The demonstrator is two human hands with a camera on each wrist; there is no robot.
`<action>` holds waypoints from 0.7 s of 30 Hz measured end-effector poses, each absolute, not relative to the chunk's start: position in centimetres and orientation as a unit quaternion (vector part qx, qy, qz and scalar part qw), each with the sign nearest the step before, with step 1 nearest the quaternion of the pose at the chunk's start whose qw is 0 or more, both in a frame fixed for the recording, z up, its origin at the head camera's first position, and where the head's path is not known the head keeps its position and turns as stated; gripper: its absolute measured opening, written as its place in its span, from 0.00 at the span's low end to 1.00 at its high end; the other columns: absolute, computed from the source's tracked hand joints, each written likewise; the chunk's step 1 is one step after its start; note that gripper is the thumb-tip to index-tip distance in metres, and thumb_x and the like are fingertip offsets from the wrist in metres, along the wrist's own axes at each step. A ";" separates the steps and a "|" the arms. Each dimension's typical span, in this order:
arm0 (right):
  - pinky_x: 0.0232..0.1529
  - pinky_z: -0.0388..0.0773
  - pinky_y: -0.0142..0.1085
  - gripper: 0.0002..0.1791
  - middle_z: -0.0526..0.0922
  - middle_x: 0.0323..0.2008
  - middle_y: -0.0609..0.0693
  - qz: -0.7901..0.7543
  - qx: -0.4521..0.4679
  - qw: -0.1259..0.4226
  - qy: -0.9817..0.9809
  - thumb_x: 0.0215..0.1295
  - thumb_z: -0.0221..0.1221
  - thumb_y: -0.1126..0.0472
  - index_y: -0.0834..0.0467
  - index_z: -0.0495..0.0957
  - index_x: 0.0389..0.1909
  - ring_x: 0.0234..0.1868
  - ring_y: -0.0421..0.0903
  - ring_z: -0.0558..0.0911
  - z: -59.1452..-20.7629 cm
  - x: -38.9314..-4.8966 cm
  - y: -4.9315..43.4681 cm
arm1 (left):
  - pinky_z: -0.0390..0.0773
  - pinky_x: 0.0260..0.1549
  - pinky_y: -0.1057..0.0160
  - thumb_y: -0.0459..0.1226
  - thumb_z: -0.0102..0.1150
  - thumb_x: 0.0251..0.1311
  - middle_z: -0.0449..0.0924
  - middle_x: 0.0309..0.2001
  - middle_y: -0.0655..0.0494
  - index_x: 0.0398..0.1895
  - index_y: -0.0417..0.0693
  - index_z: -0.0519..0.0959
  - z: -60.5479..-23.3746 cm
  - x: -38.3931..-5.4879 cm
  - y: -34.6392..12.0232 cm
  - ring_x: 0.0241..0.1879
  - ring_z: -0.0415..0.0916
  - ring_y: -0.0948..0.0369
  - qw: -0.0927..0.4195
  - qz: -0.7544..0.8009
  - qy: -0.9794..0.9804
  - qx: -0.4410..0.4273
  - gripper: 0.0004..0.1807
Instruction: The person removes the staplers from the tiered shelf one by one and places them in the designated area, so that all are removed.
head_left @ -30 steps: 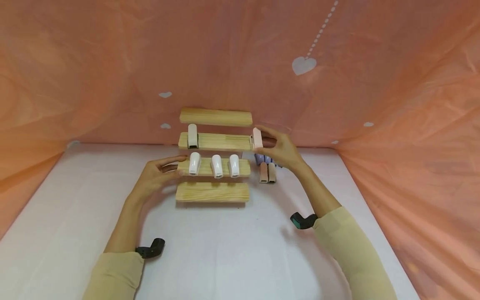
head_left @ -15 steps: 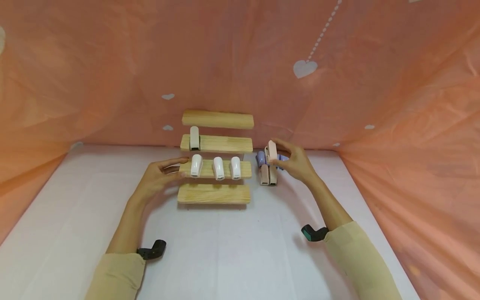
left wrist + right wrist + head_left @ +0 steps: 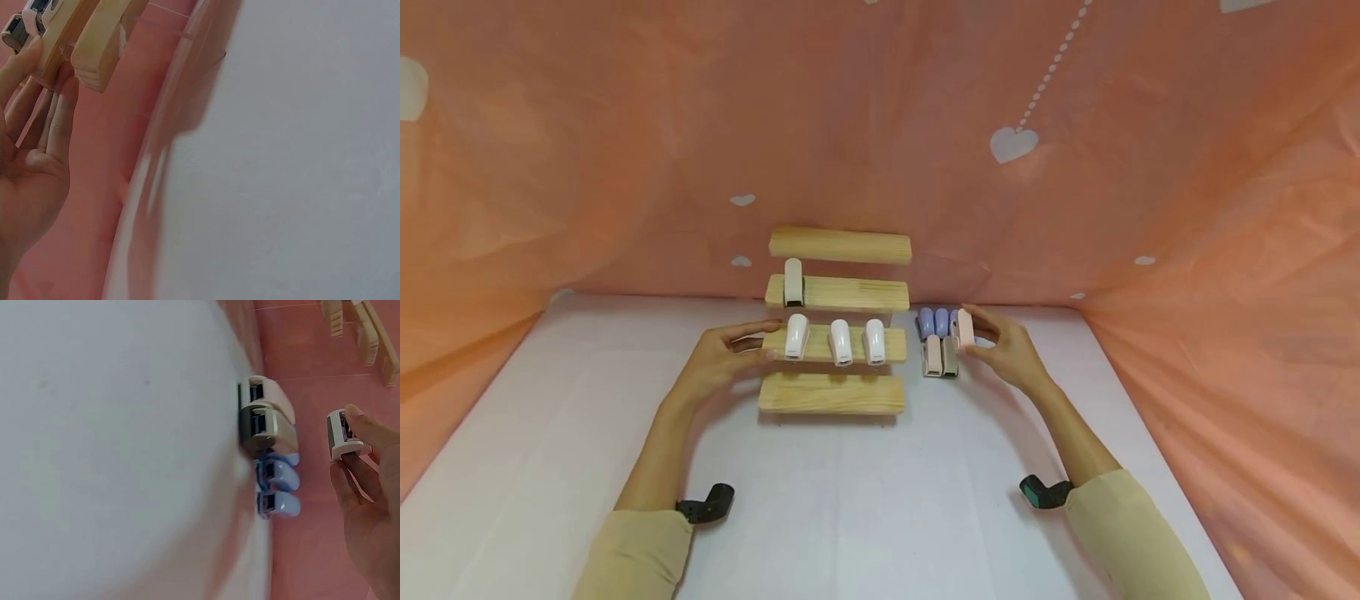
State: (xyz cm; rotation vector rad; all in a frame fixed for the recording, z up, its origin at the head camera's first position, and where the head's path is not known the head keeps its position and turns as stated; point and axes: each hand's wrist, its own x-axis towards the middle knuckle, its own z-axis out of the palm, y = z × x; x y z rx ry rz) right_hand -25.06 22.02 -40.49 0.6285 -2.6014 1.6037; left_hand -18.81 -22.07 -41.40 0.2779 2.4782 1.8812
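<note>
My left hand [image 3: 718, 360] holds the left end of a wooden shelf board [image 3: 892, 345], thumb on top and fingers below in the left wrist view. Three glossy white staplers, including a middle stapler [image 3: 840, 342], stand on that board. A cream stapler [image 3: 793, 283] sits at the left of the board above [image 3: 857, 293]. Between thumb and fingers my right hand [image 3: 1006, 346] pinches a small pale pink stapler [image 3: 965, 328], raised off the table in the right wrist view. Just left of it stand a pink stapler [image 3: 932, 357] and a grey-beige stapler [image 3: 950, 358].
Several purple-blue staplers, one of them [image 3: 942, 321], stand behind the pink and beige pair. The rack also has a top board [image 3: 840, 245] and a bottom board [image 3: 831, 394]. An orange-pink curtain [image 3: 625, 167] hangs behind and beside the white table [image 3: 850, 517].
My right hand has moved from the rack's upper board to the right and down, carrying the pale pink stapler to the group beside the rack. My left hand stays on the board.
</note>
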 end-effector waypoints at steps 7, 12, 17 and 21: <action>0.59 0.75 0.52 0.38 0.77 0.59 0.68 0.510 0.194 0.009 -0.838 0.56 0.68 0.75 0.67 0.68 0.68 0.59 0.63 0.78 -41.6 -24.6 22.7 | 0.76 0.52 0.73 0.39 0.70 0.60 0.77 0.62 0.51 0.64 0.43 0.76 -41.6 -18.6 -22.0 0.58 0.72 0.57 0.011 0.607 0.790 0.087 0.28; 0.58 0.76 0.49 0.38 0.76 0.59 0.69 0.510 0.181 -0.007 -0.841 0.57 0.68 0.75 0.65 0.67 0.69 0.59 0.63 0.77 -42.5 -24.5 23.2 | 0.76 0.52 0.72 0.39 0.69 0.61 0.76 0.63 0.50 0.64 0.43 0.77 -41.4 -18.7 -22.1 0.57 0.74 0.58 0.010 0.607 0.790 0.089 0.28; 0.58 0.77 0.43 0.38 0.76 0.60 0.66 0.486 0.167 -0.016 -0.858 0.56 0.70 0.70 0.63 0.68 0.69 0.59 0.61 0.78 -43.7 -24.4 23.6 | 0.77 0.52 0.72 0.39 0.69 0.61 0.76 0.63 0.49 0.64 0.42 0.76 -41.4 -18.7 -22.0 0.56 0.75 0.61 0.014 0.611 0.787 0.092 0.28; 0.59 0.77 0.45 0.38 0.76 0.60 0.66 0.479 0.172 -0.013 -0.861 0.56 0.71 0.70 0.64 0.68 0.68 0.59 0.61 0.78 -44.3 -24.5 23.7 | 0.77 0.51 0.72 0.38 0.69 0.60 0.78 0.60 0.52 0.63 0.40 0.77 -41.6 -18.8 -22.0 0.54 0.76 0.62 0.008 0.610 0.787 0.095 0.28</action>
